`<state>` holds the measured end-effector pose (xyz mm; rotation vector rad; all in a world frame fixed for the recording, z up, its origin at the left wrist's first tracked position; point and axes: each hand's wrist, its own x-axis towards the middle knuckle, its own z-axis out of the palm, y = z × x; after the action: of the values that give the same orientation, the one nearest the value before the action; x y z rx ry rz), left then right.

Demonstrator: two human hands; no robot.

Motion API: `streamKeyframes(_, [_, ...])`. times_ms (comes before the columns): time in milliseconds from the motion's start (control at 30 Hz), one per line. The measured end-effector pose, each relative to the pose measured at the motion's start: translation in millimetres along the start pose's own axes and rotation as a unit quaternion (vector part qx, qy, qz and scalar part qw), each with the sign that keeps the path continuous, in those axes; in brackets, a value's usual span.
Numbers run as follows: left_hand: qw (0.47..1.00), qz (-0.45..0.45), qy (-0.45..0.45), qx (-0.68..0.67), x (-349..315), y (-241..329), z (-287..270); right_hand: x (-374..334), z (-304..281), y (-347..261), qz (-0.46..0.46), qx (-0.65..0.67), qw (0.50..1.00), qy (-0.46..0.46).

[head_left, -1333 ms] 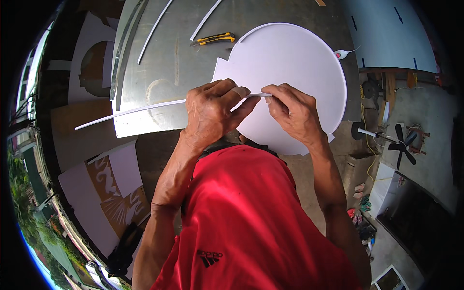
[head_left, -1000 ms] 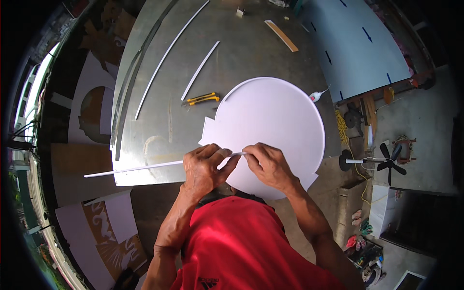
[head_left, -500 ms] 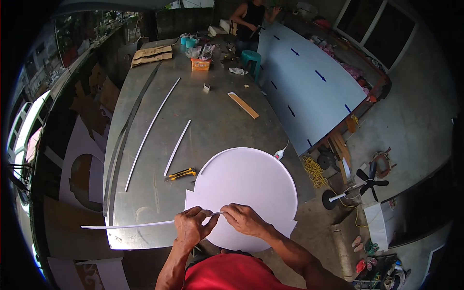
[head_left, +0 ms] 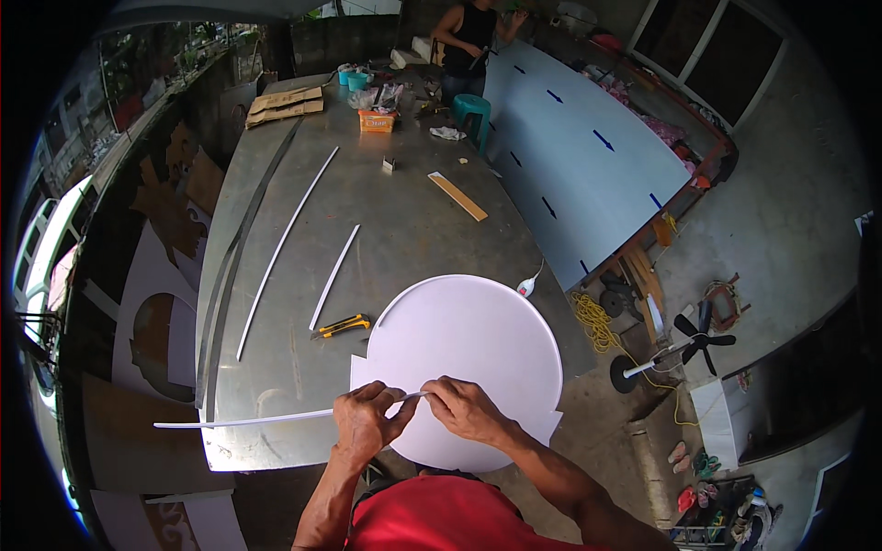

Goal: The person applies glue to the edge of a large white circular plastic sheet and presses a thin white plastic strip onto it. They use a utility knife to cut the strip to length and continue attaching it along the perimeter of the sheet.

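My left hand (head_left: 366,420) is closed on a long, narrow white strip (head_left: 248,421), which runs out leftward past the table edge. My right hand (head_left: 466,410) pinches the strip's other end, a short span apart. Both hands are over the near part of a round white panel (head_left: 469,354) with a thin raised rim along its far and right sides and a straight-cut corner at the left. A yellow and black utility knife (head_left: 342,326) lies just left of the panel. What the fingers cover of the strip is hidden.
Two more white strips (head_left: 287,257) (head_left: 334,277) and dark flat bars (head_left: 241,248) lie on the metal table (head_left: 386,207). Farther off are a tan strip (head_left: 457,196) and an orange tub (head_left: 377,121). A person (head_left: 469,41) stands beside a large pale-blue sheet (head_left: 579,151). A fan (head_left: 698,338) stands right.
The whole view has shifted slightly. My hands keep their grip on the white strip, and the strip's left part slopes a little more up toward my left hand.
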<state>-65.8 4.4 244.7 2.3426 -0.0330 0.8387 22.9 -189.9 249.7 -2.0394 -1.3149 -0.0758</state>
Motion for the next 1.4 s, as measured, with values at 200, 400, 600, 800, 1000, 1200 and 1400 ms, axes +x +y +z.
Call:
streamKeyframes(200, [1.000, -0.009, -0.002, -0.002, 0, 3, -1, -2, 0, -5, 0.017, 0.002, 1.000, 0.011])
streamKeyframes(400, [1.000, -0.007, 0.008, -0.007, 2, 6, 0, -4, -1, -9, 0.032, 0.004, 0.999, 0.024])
streamKeyframes(600, [1.000, -0.018, 0.001, 0.001, 2, 7, 2, -7, 5, -9, 0.043, 0.005, 0.997, 0.059])
streamKeyframes(800, [0.999, -0.036, 0.006, -0.002, 3, 8, 7, -5, 14, -7, 0.044, -0.009, 0.994, 0.104])
streamKeyframes(1000, [0.999, -0.052, 0.001, -0.001, 10, 8, 13, 2, 6, -4, 0.052, -0.009, 0.992, 0.113])
streamKeyframes(1200, [0.993, -0.080, -0.067, -0.051, 19, -2, -5, 8, -12, 0, 0.061, -0.004, 0.994, 0.094])
streamKeyframes(1400, [0.999, -0.025, -0.048, 0.008, 24, -4, -17, 23, -28, -8, 0.115, 0.094, 0.988, 0.048])
